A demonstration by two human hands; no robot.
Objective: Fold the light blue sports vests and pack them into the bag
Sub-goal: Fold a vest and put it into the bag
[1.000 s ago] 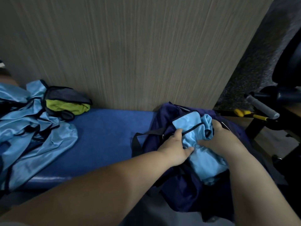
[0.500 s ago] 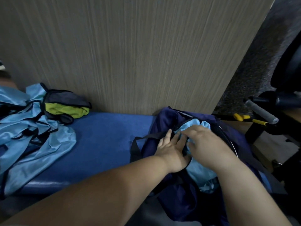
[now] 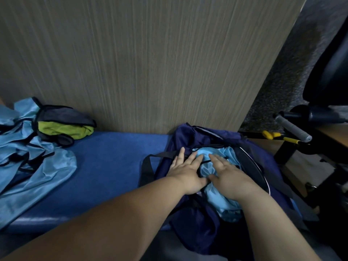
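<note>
Your left hand lies flat with its fingers straight and slightly spread. The outer fingers rest on the near rim of the navy bag, and the inner ones rest on the folded light blue vest in the bag's opening. Your right hand lies just beside it, also flat with straight fingers, palm down on the same vest. The two thumbs nearly touch, and neither hand curls round anything.

The vest sits inside the open bag, with pale fabric showing between your hands and below your right wrist. The bag stands at the right end of the blue padded bench, against the wood-grain panel. Its black strap loops out to the left onto the padding.

Well apart, at the left end of the bench, the loose light blue vests lie in a crumpled heap. A yellow-green and dark garment lies at the heap's far edge, beside the panel.

To the right of the bag are a yellow-handled tool, a grey-gripped bar and a black chair.
</note>
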